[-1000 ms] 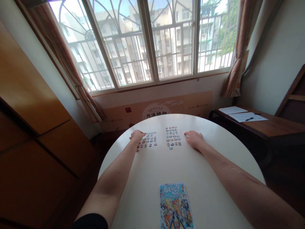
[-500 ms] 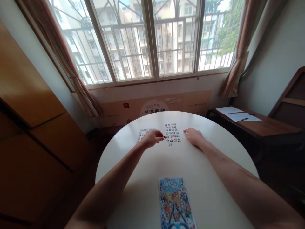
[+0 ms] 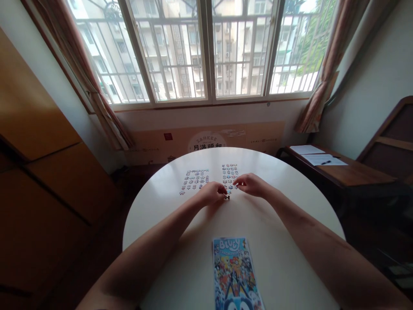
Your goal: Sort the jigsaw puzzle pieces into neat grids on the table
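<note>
My left hand (image 3: 214,192) is closed on a small puzzle piece (image 3: 227,197), just in front of the right group of pieces. Several rows of loose pieces make up that right group (image 3: 229,171). Curled over its near right corner is my right hand (image 3: 252,185), fingertips close together at the pieces; whether they hold one is too small to tell. Another group of puzzle pieces (image 3: 192,181) lies to the left, partly behind my left hand. A colourful Bluey picture sheet (image 3: 236,273) lies on the white round table (image 3: 180,275) nearer to me.
A brown side table (image 3: 364,170) with papers (image 3: 325,159) and a pen stands at the right, beside a chair. Wooden cabinets (image 3: 38,193) are at the left. Beyond the table are a wall and a barred window (image 3: 180,60).
My left hand has moved right and slightly nearer with the piece, uncovering more of the left group. My right hand has moved left onto the right group's edge. The view has shifted slightly.
</note>
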`<state>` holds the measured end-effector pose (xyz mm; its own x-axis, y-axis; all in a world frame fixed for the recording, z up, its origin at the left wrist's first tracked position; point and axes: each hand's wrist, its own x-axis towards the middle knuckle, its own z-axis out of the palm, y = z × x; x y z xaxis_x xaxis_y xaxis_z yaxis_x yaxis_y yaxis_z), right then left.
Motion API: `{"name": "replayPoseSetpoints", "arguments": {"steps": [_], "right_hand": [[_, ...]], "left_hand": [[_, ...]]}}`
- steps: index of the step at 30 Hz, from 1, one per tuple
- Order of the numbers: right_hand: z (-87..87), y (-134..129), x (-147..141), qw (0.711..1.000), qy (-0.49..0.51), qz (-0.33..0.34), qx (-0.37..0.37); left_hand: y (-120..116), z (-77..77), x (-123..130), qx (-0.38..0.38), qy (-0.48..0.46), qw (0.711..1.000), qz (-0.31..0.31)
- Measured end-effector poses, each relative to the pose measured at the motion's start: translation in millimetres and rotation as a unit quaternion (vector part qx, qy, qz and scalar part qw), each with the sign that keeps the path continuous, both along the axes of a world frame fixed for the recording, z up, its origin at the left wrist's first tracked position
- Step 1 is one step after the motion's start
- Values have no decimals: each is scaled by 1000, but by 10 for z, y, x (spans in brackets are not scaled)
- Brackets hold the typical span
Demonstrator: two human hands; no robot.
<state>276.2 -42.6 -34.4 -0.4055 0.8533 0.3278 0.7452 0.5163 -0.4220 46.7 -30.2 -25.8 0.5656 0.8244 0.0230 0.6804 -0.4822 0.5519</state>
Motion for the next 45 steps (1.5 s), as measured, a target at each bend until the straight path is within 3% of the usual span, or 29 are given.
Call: {"name": "replayPoseSetpoints", "arguments": {"steps": [11, 26, 45], "right_hand": [[-58, -26, -166, 997, -35, 60, -35], [-71, -44, -220, 997, -21, 67, -44], [-70, -52, -271, 998, -13, 38, -44]], "left_hand": [[30, -97, 1, 46, -18, 999, 3], [18, -154, -8, 105, -15, 994, 0], [22, -126, -3, 96, 19, 995, -5]]}}
